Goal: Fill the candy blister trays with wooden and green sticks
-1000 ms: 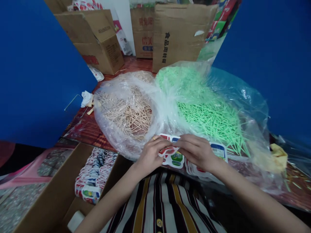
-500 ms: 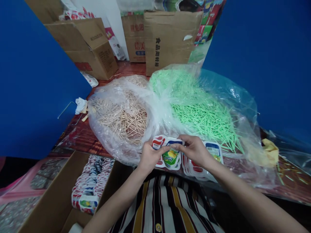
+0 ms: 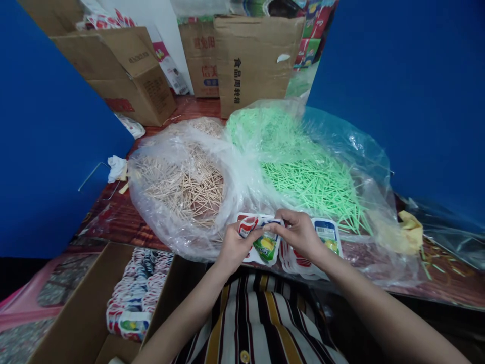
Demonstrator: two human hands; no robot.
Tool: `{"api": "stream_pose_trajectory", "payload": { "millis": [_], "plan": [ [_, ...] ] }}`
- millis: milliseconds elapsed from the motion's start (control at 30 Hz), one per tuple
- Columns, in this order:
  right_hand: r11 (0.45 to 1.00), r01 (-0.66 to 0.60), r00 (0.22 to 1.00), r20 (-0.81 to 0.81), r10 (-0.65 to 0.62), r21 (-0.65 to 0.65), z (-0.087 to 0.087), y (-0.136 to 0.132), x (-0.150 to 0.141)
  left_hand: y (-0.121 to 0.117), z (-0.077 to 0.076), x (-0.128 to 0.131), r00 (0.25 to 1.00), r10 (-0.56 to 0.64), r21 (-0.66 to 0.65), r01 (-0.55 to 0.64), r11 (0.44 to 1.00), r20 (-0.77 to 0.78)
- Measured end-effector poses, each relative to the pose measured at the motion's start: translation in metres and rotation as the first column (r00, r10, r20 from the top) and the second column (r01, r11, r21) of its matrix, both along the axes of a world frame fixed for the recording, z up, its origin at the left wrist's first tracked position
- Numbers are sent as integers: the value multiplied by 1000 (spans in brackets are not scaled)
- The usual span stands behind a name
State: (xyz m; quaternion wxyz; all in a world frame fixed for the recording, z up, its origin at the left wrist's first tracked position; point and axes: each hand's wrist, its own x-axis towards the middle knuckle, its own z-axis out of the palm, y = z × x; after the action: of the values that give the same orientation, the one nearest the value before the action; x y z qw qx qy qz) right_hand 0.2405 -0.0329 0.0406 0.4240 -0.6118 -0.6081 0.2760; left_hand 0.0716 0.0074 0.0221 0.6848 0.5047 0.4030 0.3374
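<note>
Both my hands meet at the table's front edge over a printed packet [image 3: 266, 246] with a green Sprite label and a yellow lemon picture. My left hand [image 3: 237, 245] pinches its left side, thumb on top, near a red-and-white part. From the right, my right hand [image 3: 301, 235] grips the upper edge between thumb and fingers. Beneath and beside my right hand lies a stack of similar white-edged packets [image 3: 297, 264]. Another packet [image 3: 326, 235] with a blue top and lemon print shows right of the wrist.
Behind my hands are a clear bag of thin beige sticks [image 3: 202, 189] and a bag of bright green sticks [image 3: 318, 182]. An open carton [image 3: 76, 313] at lower left holds rows of packets [image 3: 138, 288]. Cardboard boxes [image 3: 261, 65] stand at the back; a yellow cloth [image 3: 411, 232] lies right.
The whole view has shifted slightly, so the scene sits further left. My hands keep their grip on the Sprite packet, with its left part now looking more bent up.
</note>
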Motion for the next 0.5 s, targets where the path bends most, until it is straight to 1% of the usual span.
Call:
{"api": "stream_pose_trajectory", "payload": {
  "millis": [67, 133, 200, 267, 300, 333, 367, 400, 433, 500],
  "plan": [
    [999, -32, 999, -12, 32, -7, -2, -1, -1, 0, -1, 0, 1000, 10, 3, -10, 1000, -7],
    [995, -97, 995, -23, 96, -36, -1, -1, 0, 0, -3, -1, 999, 34, 4, -34, 999, -7],
    [989, -136, 990, -44, 133, -57, 2, 2, 9, 0, -5, -3, 998, 66, -1, -66, 998, -17],
    [995, -87, 995, -63, 84, -54, 6, 10, 29, -1, -7, -5, 996, 84, -27, -85, 996, -20],
    [999, -12, 999, -48, 9, -51, 8, 16, 43, -1, -8, -6, 996, 89, -41, -90, 995, -19],
    [995, 86, 996, 25, -85, -53, 9, 24, 58, -1, -9, -6, 995, 97, -51, -98, 994, -20],
    [977, 206, 964, 183, -193, -55, 9, 32, 75, -1, -9, -7, 994, 103, -57, -105, 993, -26],
    [942, 328, 870, 410, -273, -68, 9, 40, 91, -1, -9, -8, 993, 110, -61, -111, 992, -34],
    [919, 380, 747, 622, -234, -110, 9, 48, 106, 0, -9, -8, 992, 118, -62, -120, 991, -42],
    [908, 387, 682, 713, -163, -163, 6, 63, 129, 0, -9, -8, 991, 124, -69, -128, 989, -53]
  ]
}}
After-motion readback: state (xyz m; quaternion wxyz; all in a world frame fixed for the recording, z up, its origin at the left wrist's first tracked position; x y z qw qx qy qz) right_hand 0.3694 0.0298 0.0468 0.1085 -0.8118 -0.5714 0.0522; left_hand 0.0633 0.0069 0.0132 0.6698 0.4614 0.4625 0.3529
